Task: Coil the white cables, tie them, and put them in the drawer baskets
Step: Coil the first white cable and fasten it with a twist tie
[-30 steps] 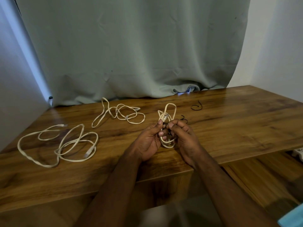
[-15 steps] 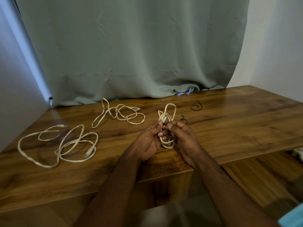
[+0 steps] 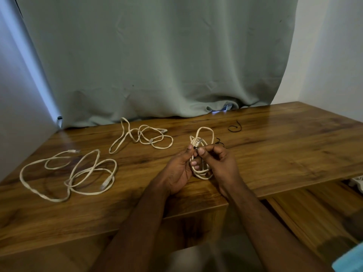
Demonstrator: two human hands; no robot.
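A coiled white cable (image 3: 204, 134) stands upright between my hands above the wooden table (image 3: 275, 154). My left hand (image 3: 181, 169) grips the coil's middle, thumb at the top. My right hand (image 3: 218, 161) pinches a thin black tie (image 3: 195, 147) at the coil, fingers curled. Two loose white cables lie on the table: one (image 3: 141, 136) at the back centre, a larger one (image 3: 72, 171) at the left. A spare black tie (image 3: 234, 127) lies behind my hands to the right, and another black tie (image 3: 220, 142) peeks out just behind my right hand.
A grey-green curtain (image 3: 157, 65) hangs along the table's back edge. White walls close in on the left and right. A lower wooden surface (image 3: 314, 209) sits under the table at the right, with a white object (image 3: 358, 182) at its far edge.
My fingertips have shifted slightly on the coil's middle, and the black tie now shows between my thumbs. The coil and the loose cables have stayed in place.
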